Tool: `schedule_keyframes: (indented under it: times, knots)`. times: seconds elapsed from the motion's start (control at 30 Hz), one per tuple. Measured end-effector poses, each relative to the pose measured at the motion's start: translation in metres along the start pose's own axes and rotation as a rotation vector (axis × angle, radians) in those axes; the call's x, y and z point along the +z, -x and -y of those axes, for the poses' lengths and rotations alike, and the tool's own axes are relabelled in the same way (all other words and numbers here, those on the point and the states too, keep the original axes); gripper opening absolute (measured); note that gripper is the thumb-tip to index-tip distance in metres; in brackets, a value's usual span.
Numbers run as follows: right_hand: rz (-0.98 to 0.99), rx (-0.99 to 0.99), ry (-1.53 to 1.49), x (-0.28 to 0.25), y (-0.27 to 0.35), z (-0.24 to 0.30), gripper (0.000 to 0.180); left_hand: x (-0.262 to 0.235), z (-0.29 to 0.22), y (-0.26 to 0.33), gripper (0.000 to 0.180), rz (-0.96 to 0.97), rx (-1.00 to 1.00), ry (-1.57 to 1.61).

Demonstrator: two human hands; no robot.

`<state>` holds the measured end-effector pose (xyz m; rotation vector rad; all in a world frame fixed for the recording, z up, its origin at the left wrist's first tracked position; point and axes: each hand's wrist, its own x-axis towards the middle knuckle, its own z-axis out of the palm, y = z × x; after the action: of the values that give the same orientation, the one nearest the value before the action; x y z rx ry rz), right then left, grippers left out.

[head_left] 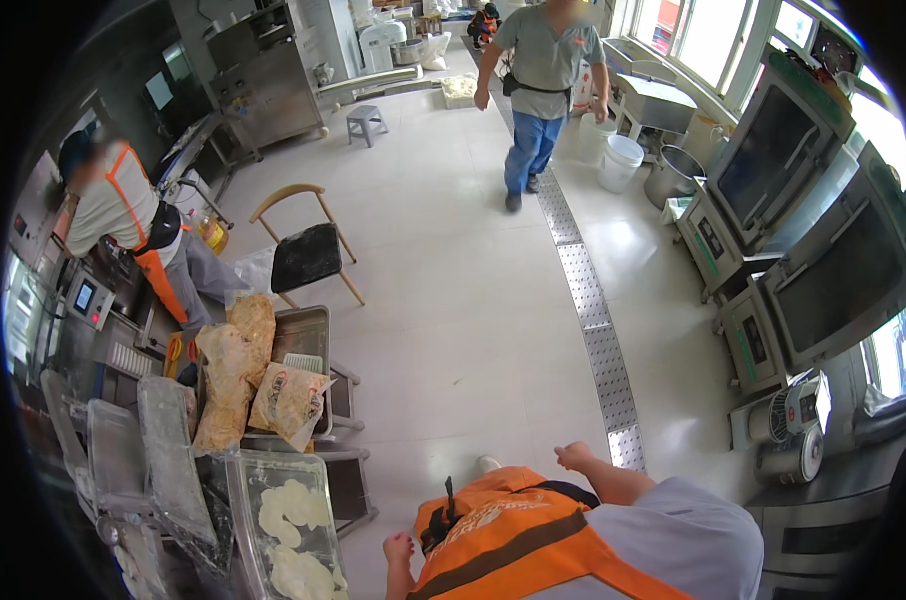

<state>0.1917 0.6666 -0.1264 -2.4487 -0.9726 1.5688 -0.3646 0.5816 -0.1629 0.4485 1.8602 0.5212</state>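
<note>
My left hand (pixel 399 549) hangs beside the orange apron (pixel 513 520) I wear, its fingers curled in, with nothing seen in it. Out in front of my right side is my right hand (pixel 576 457), loosely curled and holding nothing that shows. Neither hand touches an object. Nearest to the left hand is a metal tray (pixel 235 500) with several flat pale pieces of dough (pixel 293 505). Behind that tray, plastic bags of yellowish shredded food (pixel 238 365) lie on a deeper metal tray (pixel 318 325), next to a small white basket (pixel 303 363).
A chair with a black seat (pixel 308 258) and a grey stool (pixel 366 124) stand ahead left. A co-worker (pixel 548 90) is on the floor ahead; another person (pixel 138 215) leans over equipment at left. Ovens (pixel 773 150), white buckets (pixel 622 163) and a drain grating (pixel 593 300) are at right.
</note>
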Motion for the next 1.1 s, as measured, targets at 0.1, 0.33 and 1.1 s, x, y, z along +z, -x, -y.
schedule_keyframes:
  times: [0.1,0.33,1.1]
  knots:
    - [-0.049,0.044,0.037,-0.011,-0.006,-0.042,0.041,0.04,-0.065,0.01,0.036,0.024,0.115,-0.119]
    - [0.1,0.054,0.141,0.031,-0.042,-0.121,0.021,0.07,-0.167,0.002,0.069,0.265,0.115,-0.716]
    - [-0.137,0.021,-0.056,-0.066,-0.094,0.295,0.035,0.194,-0.545,-0.133,0.026,0.497,0.714,-0.654]
